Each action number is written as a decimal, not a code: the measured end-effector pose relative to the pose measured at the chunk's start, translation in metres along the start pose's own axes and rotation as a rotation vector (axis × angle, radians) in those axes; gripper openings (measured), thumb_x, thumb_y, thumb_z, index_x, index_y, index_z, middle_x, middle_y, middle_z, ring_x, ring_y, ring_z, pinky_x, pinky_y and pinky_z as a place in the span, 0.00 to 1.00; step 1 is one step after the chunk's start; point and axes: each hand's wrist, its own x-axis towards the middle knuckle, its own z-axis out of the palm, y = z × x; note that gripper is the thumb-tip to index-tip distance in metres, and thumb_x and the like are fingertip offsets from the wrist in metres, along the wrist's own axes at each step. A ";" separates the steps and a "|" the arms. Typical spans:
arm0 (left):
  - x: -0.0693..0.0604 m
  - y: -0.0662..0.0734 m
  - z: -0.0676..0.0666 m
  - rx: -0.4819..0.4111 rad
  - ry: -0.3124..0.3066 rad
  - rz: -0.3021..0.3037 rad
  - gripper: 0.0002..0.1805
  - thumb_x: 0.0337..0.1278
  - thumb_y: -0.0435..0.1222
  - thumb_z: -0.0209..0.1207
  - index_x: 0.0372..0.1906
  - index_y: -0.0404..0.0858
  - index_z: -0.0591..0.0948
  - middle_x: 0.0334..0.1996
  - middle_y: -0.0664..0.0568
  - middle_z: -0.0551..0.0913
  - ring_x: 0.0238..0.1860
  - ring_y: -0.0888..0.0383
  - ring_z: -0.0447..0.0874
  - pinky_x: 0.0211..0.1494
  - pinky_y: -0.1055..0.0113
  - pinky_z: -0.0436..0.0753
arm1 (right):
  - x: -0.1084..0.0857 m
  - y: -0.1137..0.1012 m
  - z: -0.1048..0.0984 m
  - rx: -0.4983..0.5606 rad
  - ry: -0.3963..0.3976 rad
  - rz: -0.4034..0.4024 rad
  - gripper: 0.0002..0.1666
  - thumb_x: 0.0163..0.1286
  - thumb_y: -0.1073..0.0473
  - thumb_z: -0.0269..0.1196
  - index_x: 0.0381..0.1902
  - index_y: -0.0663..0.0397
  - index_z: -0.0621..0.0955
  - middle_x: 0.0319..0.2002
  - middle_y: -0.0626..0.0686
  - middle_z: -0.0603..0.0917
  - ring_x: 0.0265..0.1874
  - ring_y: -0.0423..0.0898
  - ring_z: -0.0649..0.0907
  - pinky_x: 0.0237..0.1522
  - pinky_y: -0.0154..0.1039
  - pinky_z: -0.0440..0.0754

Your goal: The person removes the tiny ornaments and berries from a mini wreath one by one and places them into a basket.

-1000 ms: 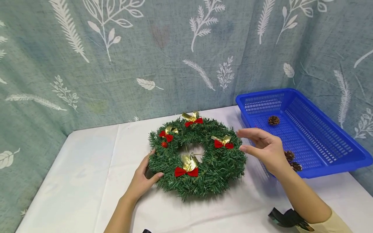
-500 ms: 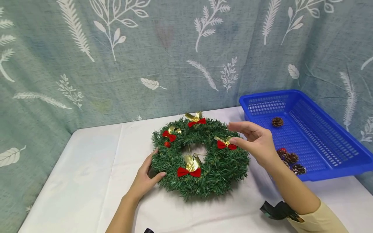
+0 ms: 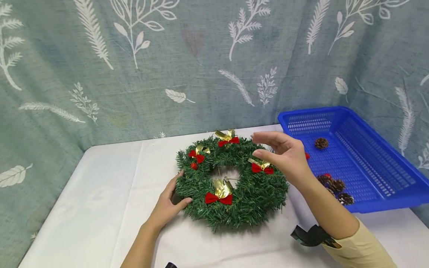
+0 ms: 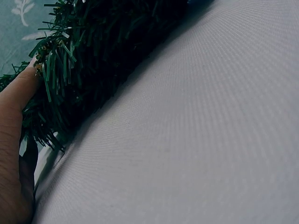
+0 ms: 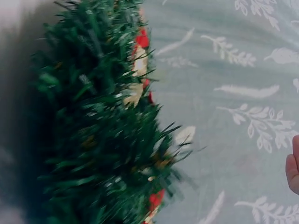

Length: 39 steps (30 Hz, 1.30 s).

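Note:
A green artificial wreath (image 3: 234, 212) lies on the white-covered table. Red bows with gold ribbon, such as the front bow (image 3: 219, 198), are set around it, and a small red ball (image 3: 194, 166) sits by the left bow. My left hand (image 3: 167, 204) holds the wreath's left edge, thumb in front and fingers along the side. My right hand (image 3: 285, 156) hovers over the wreath's right part, behind the right bow (image 3: 263, 168). Its thumb and fingers are apart, with nothing visible between them. In the right wrist view, fingertips (image 5: 293, 170) show at the right edge, away from the greenery (image 5: 103, 140).
A blue plastic basket (image 3: 385, 206) stands at the right of the table. Inside are several pine cones (image 3: 336, 185), a separate pine cone (image 3: 321, 143) and some red pieces. A patterned curtain (image 3: 201, 74) hangs behind the table.
My right hand has moved left from beside the basket to above the wreath's right part. My left hand stays on the wreath's edge. The whole view has shifted slightly.

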 end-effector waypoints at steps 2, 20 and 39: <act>0.001 0.000 0.002 0.000 -0.013 -0.003 0.46 0.54 0.34 0.65 0.74 0.52 0.53 0.73 0.53 0.55 0.73 0.49 0.51 0.67 0.83 0.56 | 0.002 -0.002 0.001 -0.004 -0.003 0.011 0.21 0.56 0.74 0.67 0.50 0.70 0.79 0.44 0.50 0.85 0.49 0.45 0.82 0.59 0.37 0.75; -0.002 0.002 -0.001 0.030 -0.001 -0.031 0.47 0.54 0.36 0.66 0.74 0.56 0.53 0.73 0.56 0.54 0.73 0.50 0.50 0.70 0.48 0.59 | 0.031 -0.009 0.028 -0.100 -0.106 0.005 0.22 0.57 0.69 0.68 0.51 0.65 0.80 0.47 0.54 0.84 0.50 0.45 0.81 0.59 0.38 0.75; -0.003 0.003 -0.002 0.010 -0.008 -0.022 0.46 0.55 0.36 0.65 0.74 0.55 0.53 0.73 0.55 0.54 0.73 0.48 0.50 0.70 0.44 0.58 | 0.052 0.022 0.077 -0.169 -0.358 0.109 0.23 0.62 0.62 0.66 0.55 0.59 0.78 0.53 0.58 0.80 0.54 0.47 0.78 0.55 0.40 0.77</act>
